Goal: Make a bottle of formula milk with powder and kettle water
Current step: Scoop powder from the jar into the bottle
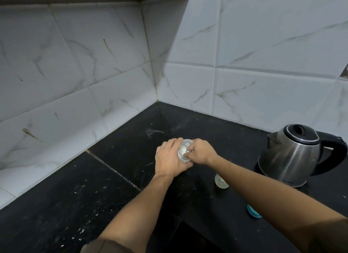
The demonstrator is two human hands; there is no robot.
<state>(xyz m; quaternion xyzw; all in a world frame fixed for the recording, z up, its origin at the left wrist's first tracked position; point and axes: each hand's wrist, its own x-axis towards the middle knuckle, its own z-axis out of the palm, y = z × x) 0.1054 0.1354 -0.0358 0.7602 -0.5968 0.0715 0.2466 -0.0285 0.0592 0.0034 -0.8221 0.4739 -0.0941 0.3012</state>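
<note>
Powder jar [183,150] wrapped in left hand [169,158], right hand [201,151] fingers pinched inside; no legible writing.

Head view, down onto counter [116,186]

The kettle [291,154] at three o'clock has a brushed, shiny metal body with a glossy black plastic lid and handle. The counter [75,205] is dark polished stone flecked with white specks, and the wall tiles [94,64] from nine to one o'clock are smooth, glossy, marble-veined ceramic. At centre, a clear container [185,149] looks like transparent plastic.
</note>
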